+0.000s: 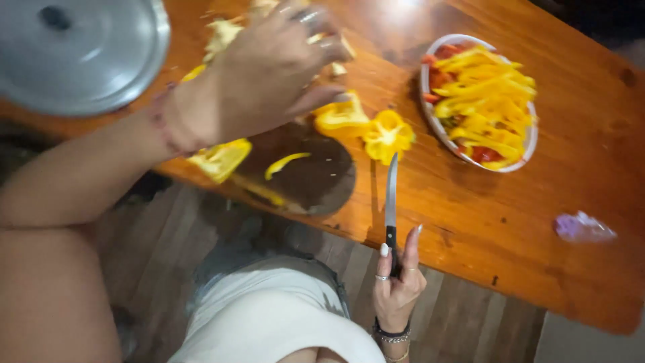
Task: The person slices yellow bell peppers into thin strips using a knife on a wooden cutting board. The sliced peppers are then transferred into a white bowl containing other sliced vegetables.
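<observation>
My left hand (269, 67) reaches across the wooden table (470, 208), fingers curled down over pale yellow pepper scraps (223, 30); its palm side is hidden. The thumb touches a yellow pepper piece (341, 115). A dark round cutting board (316, 175) lies just below it, with a thin pepper strip (285, 161) on it. Another yellow pepper half (388, 134) sits at the board's right, and a third (220, 159) at its left. My right hand (398, 286) grips the black handle of a knife (391, 191) at the table's near edge, with the blade pointing away toward the pepper half.
A white plate (531, 144) heaped with yellow and red pepper strips stands at the right. A large metal lid (80, 54) lies at the far left. A crumpled purple wrapper (581, 227) rests near the right edge. Wooden floorboards show below the table.
</observation>
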